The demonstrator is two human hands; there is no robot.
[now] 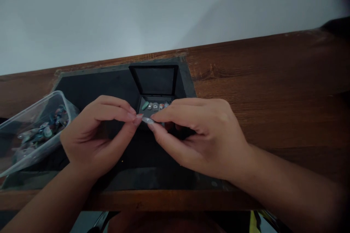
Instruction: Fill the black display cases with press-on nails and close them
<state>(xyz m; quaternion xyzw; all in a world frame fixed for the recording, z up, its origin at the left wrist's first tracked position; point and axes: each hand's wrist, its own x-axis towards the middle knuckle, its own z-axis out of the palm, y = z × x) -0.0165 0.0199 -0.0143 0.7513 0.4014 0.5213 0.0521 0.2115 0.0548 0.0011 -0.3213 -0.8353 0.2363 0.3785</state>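
Pinching star-marked piece [148, 120] | left grip [89, 133], right grip [209, 129]: clamped on it | heart-marked piece [155, 107] behind

A plain indoor work spot, whether home or workshop I cannot tell: a wooden counter [268, 91] against a pale wall [109, 14], a dark mat [93, 83], a tub [70, 108] of pieces [47, 131].

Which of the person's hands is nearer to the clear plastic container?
Left: the left hand is close beside the clear plastic container, while the right hand is farther away, on the left hand's other side.
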